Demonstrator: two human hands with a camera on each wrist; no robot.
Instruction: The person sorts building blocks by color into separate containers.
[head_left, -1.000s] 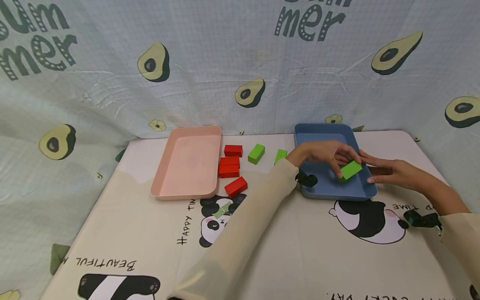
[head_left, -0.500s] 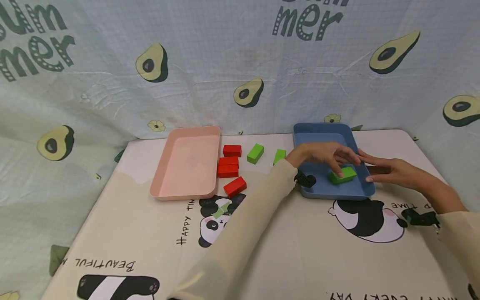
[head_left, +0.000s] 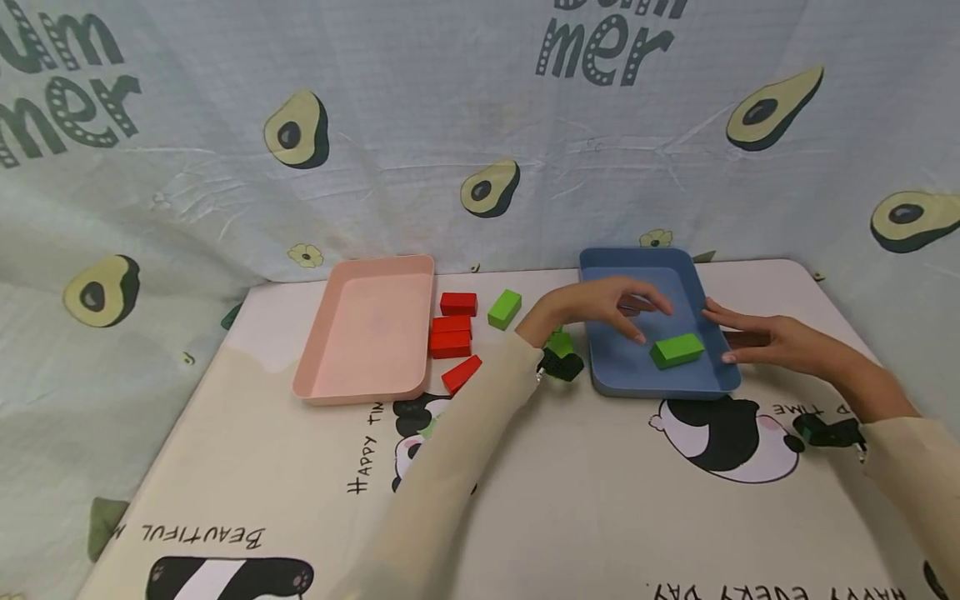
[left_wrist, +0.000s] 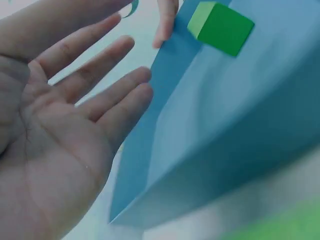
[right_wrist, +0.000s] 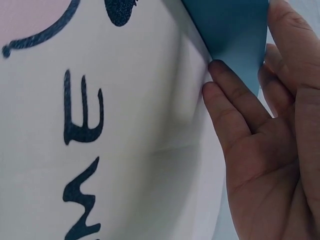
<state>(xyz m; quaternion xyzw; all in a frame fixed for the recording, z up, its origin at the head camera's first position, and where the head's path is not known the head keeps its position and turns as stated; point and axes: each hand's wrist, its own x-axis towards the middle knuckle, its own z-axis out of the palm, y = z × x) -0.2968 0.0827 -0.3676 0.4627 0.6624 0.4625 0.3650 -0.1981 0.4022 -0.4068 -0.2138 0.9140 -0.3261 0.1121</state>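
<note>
A green block (head_left: 677,351) lies in the blue tray (head_left: 622,383), toward its near right part. Over the tray's left part hovers my left hand (head_left: 600,304), its fingers loose and apart from the block; the left wrist view shows the palm (left_wrist: 55,160) holding nothing. At the tray's right side, my right hand (head_left: 780,342) touches the outer wall with its fingertips. In the right wrist view those fingers (right_wrist: 235,105) lie extended along the blue wall (right_wrist: 235,40).
A pink tray (head_left: 363,333) stands on the left. Beside it are several red blocks (head_left: 450,344) and a green block (head_left: 505,309). Another green block (head_left: 560,342) is partly covered by the left wrist. A printed cloth covers the table, with an avocado-print sheet behind.
My left hand has let go of the green block, which now rests in the blue tray. That hand has drawn back to the left. My right hand stays at the tray's side.
</note>
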